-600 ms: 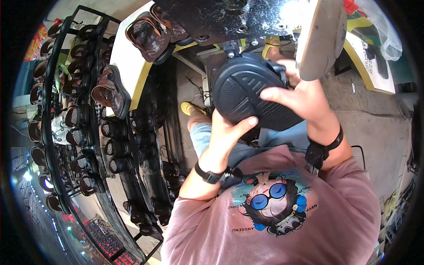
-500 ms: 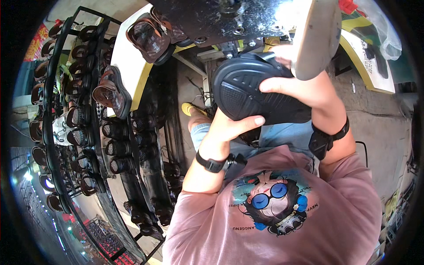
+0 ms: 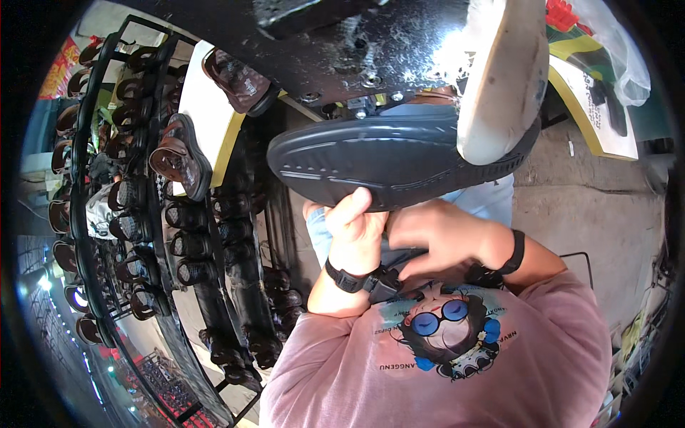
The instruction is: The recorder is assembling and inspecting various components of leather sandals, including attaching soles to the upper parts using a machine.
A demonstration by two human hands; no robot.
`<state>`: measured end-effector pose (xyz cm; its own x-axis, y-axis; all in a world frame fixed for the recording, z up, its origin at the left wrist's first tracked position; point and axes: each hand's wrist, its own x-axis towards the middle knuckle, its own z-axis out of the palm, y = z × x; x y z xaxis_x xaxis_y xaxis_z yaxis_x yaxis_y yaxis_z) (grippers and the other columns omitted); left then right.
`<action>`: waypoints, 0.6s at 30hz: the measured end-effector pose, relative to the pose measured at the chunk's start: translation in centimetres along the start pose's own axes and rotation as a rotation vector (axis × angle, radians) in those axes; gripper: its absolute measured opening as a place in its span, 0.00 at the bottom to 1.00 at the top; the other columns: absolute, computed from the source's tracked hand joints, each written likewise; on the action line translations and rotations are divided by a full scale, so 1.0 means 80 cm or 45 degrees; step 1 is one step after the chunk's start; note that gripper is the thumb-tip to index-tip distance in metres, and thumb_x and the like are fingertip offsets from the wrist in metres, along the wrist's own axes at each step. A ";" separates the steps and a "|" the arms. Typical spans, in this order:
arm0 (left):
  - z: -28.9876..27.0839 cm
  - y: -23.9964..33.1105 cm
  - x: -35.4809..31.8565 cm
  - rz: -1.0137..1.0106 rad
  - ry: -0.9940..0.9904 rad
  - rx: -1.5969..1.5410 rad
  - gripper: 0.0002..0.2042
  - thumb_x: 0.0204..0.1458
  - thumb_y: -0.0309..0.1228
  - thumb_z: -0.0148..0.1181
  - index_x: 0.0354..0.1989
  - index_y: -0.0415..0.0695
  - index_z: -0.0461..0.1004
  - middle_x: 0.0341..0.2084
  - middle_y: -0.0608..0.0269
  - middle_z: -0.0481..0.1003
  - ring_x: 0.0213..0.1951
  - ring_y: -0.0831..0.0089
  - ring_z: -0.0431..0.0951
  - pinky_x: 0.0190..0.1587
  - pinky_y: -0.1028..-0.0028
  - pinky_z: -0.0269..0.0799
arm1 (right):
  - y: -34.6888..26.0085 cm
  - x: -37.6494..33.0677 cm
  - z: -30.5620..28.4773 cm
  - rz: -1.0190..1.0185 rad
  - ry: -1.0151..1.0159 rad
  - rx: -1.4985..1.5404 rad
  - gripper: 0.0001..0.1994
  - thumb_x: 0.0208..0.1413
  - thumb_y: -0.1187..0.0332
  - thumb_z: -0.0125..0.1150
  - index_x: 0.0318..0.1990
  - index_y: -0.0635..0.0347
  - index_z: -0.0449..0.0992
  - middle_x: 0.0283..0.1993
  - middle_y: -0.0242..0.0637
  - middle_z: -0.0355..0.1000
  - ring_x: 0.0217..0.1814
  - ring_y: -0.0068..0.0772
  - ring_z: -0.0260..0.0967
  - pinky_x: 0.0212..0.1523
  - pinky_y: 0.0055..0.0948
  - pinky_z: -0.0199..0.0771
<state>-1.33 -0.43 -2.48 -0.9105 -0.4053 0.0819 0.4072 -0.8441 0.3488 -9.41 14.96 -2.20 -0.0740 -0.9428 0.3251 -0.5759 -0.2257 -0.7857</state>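
A black shoe (image 3: 357,160) lies crosswise in front of me, its ridged sole edge and side turned up toward me. My left hand (image 3: 360,225) is closed on its near edge, with the thumb against the sole and the other fingers hidden beneath. My right hand (image 3: 453,232) is off the shoe, just below its near edge and beside my left wrist. Its fingers point left and stand apart from the thumb, slightly blurred, with nothing seen in them. A pale foot-shaped form (image 3: 503,82) hangs in front of the shoe's right end and hides part of it.
Overhead is a dark, worn metal plate (image 3: 321,64) with bolts. On the left, brown sandals (image 3: 182,157) rest on a white, yellow-edged board (image 3: 214,128); beyond it stand black racks (image 3: 85,143) full of footwear. A second white board (image 3: 599,121) is at the right.
The shoe has turned from sole-on to lying lengthwise across the view. My right hand has let go of it and come down and left toward my left wrist. My left hand keeps its hold.
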 end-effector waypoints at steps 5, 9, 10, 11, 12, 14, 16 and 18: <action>-0.009 0.001 0.005 0.158 0.034 0.013 0.24 0.47 0.28 0.57 0.55 0.36 0.64 0.53 0.49 0.68 0.56 0.52 0.66 0.61 0.50 0.57 | 0.042 -0.035 -0.048 -0.027 0.711 0.966 0.25 0.44 0.66 0.66 0.51 0.64 0.70 0.51 0.37 0.69 0.51 0.35 0.66 0.54 0.33 0.63; -0.013 -0.003 0.008 0.177 0.255 -0.079 0.28 0.46 0.36 0.60 0.56 0.39 0.64 0.53 0.52 0.68 0.55 0.53 0.67 0.61 0.51 0.57 | -0.003 0.006 -0.040 0.129 0.983 0.779 0.16 0.48 0.73 0.58 0.47 0.64 0.72 0.48 0.37 0.71 0.49 0.34 0.67 0.51 0.31 0.65; -0.003 0.006 0.011 0.134 0.216 -0.060 0.25 0.45 0.33 0.60 0.53 0.39 0.66 0.50 0.54 0.70 0.53 0.57 0.69 0.58 0.53 0.61 | -0.009 0.011 -0.040 0.134 0.955 0.713 0.15 0.48 0.74 0.57 0.46 0.64 0.73 0.46 0.36 0.71 0.47 0.33 0.67 0.49 0.31 0.66; 0.001 0.015 0.014 0.093 0.179 -0.040 0.22 0.44 0.29 0.61 0.51 0.40 0.69 0.47 0.56 0.73 0.51 0.60 0.72 0.56 0.56 0.66 | -0.008 0.014 -0.036 0.109 0.941 0.791 0.15 0.49 0.73 0.56 0.46 0.64 0.72 0.46 0.37 0.71 0.47 0.33 0.67 0.49 0.31 0.66; -0.002 0.023 0.014 0.075 0.124 0.028 0.23 0.44 0.30 0.61 0.52 0.39 0.67 0.48 0.55 0.72 0.51 0.58 0.71 0.56 0.54 0.66 | -0.007 0.016 -0.027 0.119 0.974 0.846 0.15 0.49 0.73 0.56 0.46 0.64 0.72 0.46 0.37 0.71 0.47 0.33 0.67 0.50 0.31 0.66; -0.003 0.023 0.010 0.083 0.128 0.070 0.24 0.44 0.30 0.61 0.52 0.39 0.67 0.48 0.54 0.71 0.51 0.58 0.71 0.56 0.54 0.66 | -0.008 0.014 -0.023 0.129 1.002 0.903 0.15 0.49 0.73 0.55 0.47 0.64 0.72 0.46 0.37 0.71 0.47 0.33 0.67 0.50 0.32 0.66; -0.005 0.020 0.007 0.090 0.132 0.121 0.25 0.44 0.30 0.61 0.53 0.38 0.66 0.49 0.54 0.71 0.51 0.57 0.71 0.56 0.53 0.66 | -0.016 0.007 -0.034 0.270 0.870 0.748 0.15 0.50 0.72 0.55 0.47 0.64 0.72 0.47 0.37 0.71 0.48 0.33 0.66 0.51 0.31 0.65; -0.004 0.004 0.001 0.103 0.120 0.060 0.25 0.44 0.27 0.64 0.53 0.40 0.66 0.49 0.56 0.71 0.51 0.60 0.71 0.56 0.57 0.66 | -0.030 0.011 -0.039 0.232 0.894 0.830 0.16 0.50 0.73 0.55 0.48 0.63 0.72 0.48 0.37 0.70 0.50 0.32 0.66 0.52 0.32 0.65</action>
<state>-1.28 -0.88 -2.69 -0.8631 -0.5045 0.0245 0.4732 -0.7907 0.3883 -10.63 15.46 1.57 -0.7076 -0.6635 0.2432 0.0405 -0.3817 -0.9234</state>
